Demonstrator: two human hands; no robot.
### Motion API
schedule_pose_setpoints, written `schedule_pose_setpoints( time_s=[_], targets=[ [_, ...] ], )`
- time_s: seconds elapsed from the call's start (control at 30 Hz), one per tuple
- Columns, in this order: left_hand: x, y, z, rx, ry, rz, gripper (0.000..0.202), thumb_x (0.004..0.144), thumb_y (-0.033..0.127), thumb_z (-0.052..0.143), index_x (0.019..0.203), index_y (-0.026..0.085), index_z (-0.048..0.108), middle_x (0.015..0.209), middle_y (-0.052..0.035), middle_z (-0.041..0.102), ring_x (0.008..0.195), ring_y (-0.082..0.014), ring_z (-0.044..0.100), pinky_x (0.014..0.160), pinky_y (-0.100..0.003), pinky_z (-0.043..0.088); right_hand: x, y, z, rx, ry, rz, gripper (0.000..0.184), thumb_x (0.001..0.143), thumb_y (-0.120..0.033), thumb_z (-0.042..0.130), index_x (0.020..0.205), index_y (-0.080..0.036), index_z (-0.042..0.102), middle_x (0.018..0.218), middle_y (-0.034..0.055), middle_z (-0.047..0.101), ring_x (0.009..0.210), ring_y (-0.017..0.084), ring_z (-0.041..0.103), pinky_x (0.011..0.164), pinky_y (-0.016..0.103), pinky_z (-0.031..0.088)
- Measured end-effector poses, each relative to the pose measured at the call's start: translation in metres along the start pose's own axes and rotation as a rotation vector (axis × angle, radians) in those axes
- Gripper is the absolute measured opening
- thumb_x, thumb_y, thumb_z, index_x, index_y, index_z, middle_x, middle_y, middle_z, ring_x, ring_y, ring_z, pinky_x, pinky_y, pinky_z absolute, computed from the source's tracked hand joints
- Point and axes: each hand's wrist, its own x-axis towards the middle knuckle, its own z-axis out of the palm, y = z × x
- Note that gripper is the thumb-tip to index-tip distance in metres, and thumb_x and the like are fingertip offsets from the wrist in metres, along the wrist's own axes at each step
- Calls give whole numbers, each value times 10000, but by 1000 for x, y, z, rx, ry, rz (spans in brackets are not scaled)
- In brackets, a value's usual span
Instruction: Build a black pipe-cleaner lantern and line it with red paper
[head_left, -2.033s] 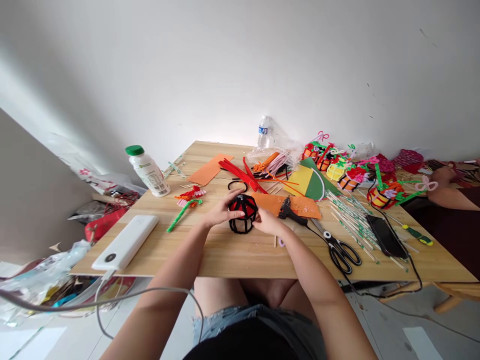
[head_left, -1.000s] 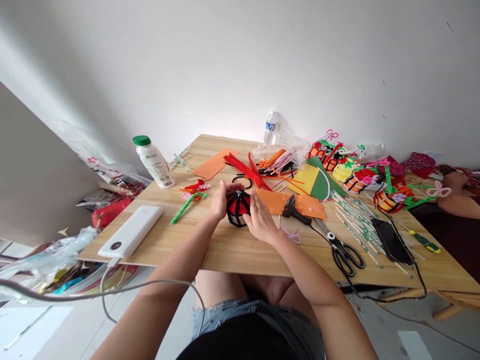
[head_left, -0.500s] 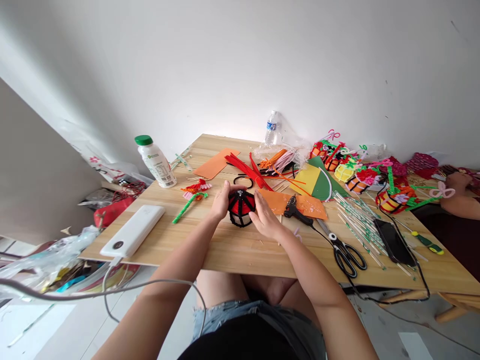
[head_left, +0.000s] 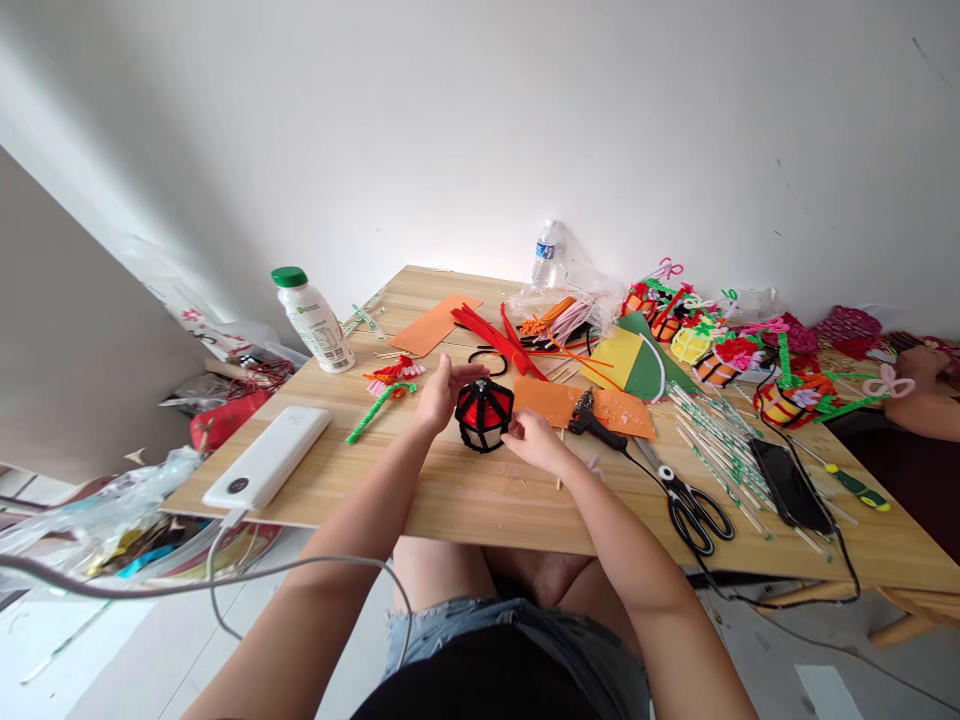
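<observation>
A small lantern (head_left: 485,412) with a black fuzzy pipe-cleaner frame and red upper panels stands on the wooden table between my hands. My left hand (head_left: 441,393) is upright at its left side, fingers stretched out and reaching behind its top, holding nothing. On the right, my right hand (head_left: 534,440) has curled fingers pinching the lantern's lower right edge; the fingertips are partly hidden. Behind the lantern lies a curved black pipe cleaner (head_left: 489,362). A black glue gun (head_left: 596,420) rests on orange sheet (head_left: 544,402) to the right.
Scissors (head_left: 694,508), a phone (head_left: 789,485), a screwdriver (head_left: 859,487) and thin sticks (head_left: 720,445) lie rightward. Finished lanterns (head_left: 716,360) crowd the back right. Red pipe cleaners (head_left: 491,335), a white bottle (head_left: 313,325) and a power bank (head_left: 266,458) are also there. Another person's arm (head_left: 922,400) shows far right.
My left hand has lifted slightly away from the lantern's side, with its fingers raised. My right hand has gone from lying flat along the lantern to curled fingers at its lower right edge.
</observation>
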Motion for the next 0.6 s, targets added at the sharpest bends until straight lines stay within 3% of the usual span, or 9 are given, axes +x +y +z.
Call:
schedule_pose_setpoints(
  time_s=[0.13,0.27,0.43,0.6],
  targets=[
    [9,2,-11,-19,81,-61,679,842,691,344,859,118,709,937,-166,730,1006,-289,661,851,-397,501,2,3,6,185,-10,34,143,758,-250,673,665,-160,612,728,14,577,642,128,534,648,262,452],
    [12,2,-16,15,132,-155,592,842,639,406,864,119,689,889,-148,723,906,-260,675,757,-361,518,6,7,-1,302,-14,87,301,863,-420,525,735,-162,611,672,-3,568,517,104,523,507,230,454],
    [0,6,-3,-111,-61,-341,443,801,584,560,882,158,651,901,-107,702,795,-243,675,770,-423,530,9,9,-14,534,2,151,380,862,-529,476,883,-170,601,814,27,639,510,78,540,457,201,473],
    [-9,8,8,-214,-129,-283,299,729,414,723,894,188,618,912,-65,687,790,-210,661,822,-433,520,8,7,-22,569,1,147,363,872,-511,465,930,-174,586,757,7,611,464,67,520,370,164,375]
  ],
)
